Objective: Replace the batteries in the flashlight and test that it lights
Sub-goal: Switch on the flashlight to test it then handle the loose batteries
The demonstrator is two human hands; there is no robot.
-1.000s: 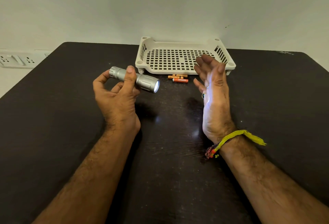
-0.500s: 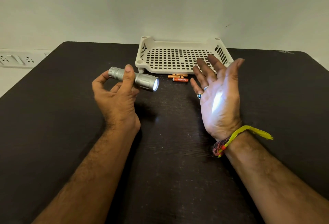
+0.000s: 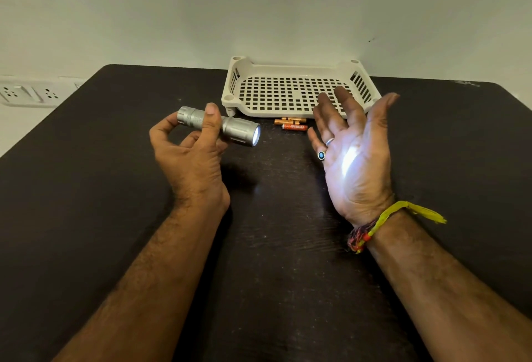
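Above the dark table [image 3: 86,189], the left hand [image 3: 193,157] grips one lit silver flashlight [image 3: 221,127], its beam striking the right hand [image 3: 354,157], fingers [image 3: 331,114] spread wide, palm up. Near the far edge, three batteries [image 3: 292,124] lie before one white tray [image 3: 290,69].

An orange battery [image 3: 294,127], lying near the table's [image 3: 86,189] far edge beside the tray [image 3: 288,69], is showing what looks like "EVEREADY", upside down.
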